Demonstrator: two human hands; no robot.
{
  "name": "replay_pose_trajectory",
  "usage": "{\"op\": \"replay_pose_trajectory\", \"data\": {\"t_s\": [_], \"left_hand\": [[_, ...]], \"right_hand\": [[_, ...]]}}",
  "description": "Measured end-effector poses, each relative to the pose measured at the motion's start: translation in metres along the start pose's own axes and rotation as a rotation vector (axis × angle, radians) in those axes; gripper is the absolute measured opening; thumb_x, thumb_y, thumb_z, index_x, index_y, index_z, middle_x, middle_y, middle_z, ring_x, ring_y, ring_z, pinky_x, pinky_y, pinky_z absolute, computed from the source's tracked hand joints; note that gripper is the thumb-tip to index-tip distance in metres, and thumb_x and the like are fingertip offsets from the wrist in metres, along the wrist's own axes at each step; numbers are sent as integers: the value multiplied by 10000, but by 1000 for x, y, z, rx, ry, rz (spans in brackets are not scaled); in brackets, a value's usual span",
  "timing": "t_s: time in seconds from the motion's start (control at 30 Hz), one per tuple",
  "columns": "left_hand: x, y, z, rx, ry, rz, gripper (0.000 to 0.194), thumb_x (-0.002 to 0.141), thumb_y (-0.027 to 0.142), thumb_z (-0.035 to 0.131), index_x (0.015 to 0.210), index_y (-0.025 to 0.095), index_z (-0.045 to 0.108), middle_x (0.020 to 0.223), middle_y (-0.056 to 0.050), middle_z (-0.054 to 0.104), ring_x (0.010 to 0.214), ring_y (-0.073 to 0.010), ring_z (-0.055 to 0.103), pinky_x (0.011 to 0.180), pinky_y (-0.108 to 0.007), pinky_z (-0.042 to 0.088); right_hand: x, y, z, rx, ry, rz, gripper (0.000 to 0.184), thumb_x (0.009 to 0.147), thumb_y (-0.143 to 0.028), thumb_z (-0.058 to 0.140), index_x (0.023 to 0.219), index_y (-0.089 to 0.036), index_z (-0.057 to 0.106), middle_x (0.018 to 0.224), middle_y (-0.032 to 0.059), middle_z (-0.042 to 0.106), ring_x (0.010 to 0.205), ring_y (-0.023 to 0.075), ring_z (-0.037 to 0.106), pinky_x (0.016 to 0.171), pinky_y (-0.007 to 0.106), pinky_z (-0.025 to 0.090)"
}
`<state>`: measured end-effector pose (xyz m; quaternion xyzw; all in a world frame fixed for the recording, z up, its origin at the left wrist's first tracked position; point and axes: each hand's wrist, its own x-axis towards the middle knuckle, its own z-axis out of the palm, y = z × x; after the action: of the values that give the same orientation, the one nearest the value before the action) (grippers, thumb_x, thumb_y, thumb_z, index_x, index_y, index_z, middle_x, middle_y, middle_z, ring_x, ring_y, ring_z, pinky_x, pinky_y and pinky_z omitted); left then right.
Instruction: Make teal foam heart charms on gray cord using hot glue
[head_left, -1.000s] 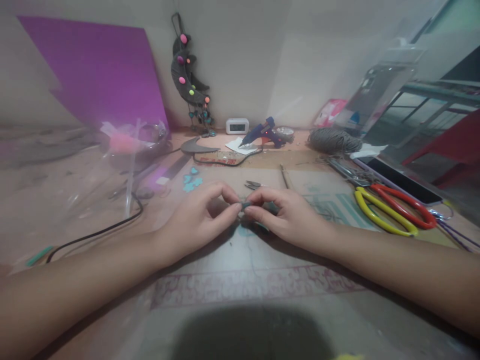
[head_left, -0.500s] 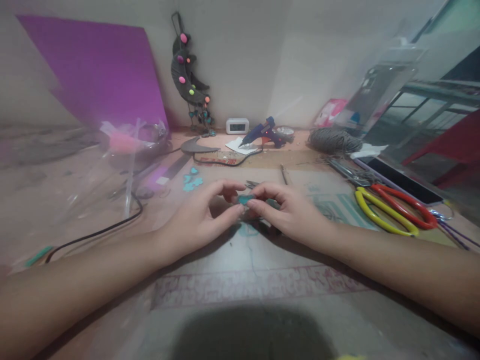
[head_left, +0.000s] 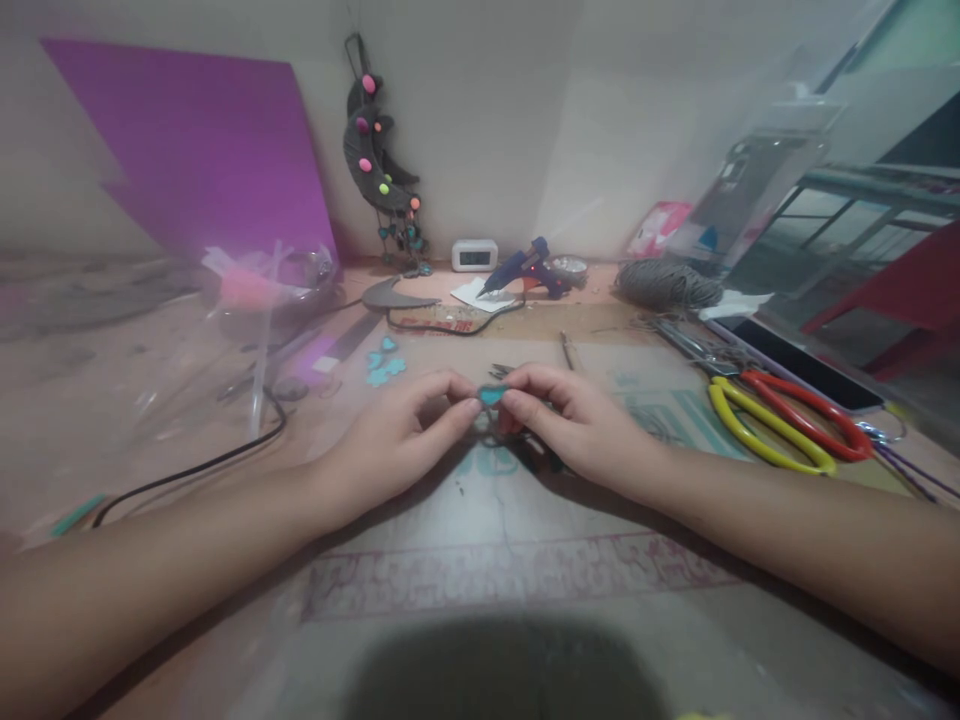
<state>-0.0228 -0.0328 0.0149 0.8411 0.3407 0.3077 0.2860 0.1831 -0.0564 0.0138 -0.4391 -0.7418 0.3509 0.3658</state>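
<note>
A small teal heart-shaped piece with a dark rim is pinched between both hands at the middle of the table. My left hand closes thumb and forefinger on its left side. My right hand pinches its right side, with the other fingers curled beneath. Both forearms rest low over a printed cardboard sheet. Several more teal heart pieces lie on the table just left of and beyond my left hand.
Yellow and red scissors lie to the right, near a phone. A blue glue gun, a small white clock and a grey twine ball sit at the back. A black cable and plastic bags lie at the left.
Both hands lifted the small piece slightly and turned it, so its teal heart face now shows between the fingertips. The arms stayed in place.
</note>
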Motion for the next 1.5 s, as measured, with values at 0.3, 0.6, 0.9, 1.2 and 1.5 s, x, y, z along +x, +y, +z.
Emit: {"op": "replay_pose_trajectory", "data": {"t_s": [0.3,0.6,0.9,1.2,1.5], "left_hand": [[0,4,-1,-25,6,-67,192,928,321,481,909,199,627,842,-7,671,790,-167,617,715,-269,487],[2,1,1,-267,-46,-418,241,928,470,475,892,239,532,518,88,440,317,-86,411,300,-193,328],[2,1,1,-218,-31,-489,290,908,517,482,871,233,530,578,73,426,311,-79,377,256,-189,288],[6,-1,-1,-61,38,-238,251,909,413,508,818,204,613,727,-1,609,629,-143,562,542,-224,451],[4,-2,0,-74,29,-253,242,868,430,539,816,227,660,654,5,640,545,-157,582,419,-214,396]], "right_hand": [[-3,-7,-1,-154,25,-8,183,936,-276,497,821,-176,598,724,-8,648,669,120,583,638,240,436],[15,-20,-39,-381,18,-129,187,911,-180,489,972,-169,665,917,32,701,816,150,620,717,262,447],[22,9,-82,-790,-325,-228,400,769,-15,515,1056,-235,684,1153,54,630,837,168,595,675,268,399],[34,27,-103,-948,-259,-111,255,926,-191,469,992,-174,715,1064,102,674,939,220,609,816,322,421],[34,18,-111,-905,10,-3,257,936,-285,484,1010,-168,700,1007,93,714,872,210,642,737,305,445]]}}
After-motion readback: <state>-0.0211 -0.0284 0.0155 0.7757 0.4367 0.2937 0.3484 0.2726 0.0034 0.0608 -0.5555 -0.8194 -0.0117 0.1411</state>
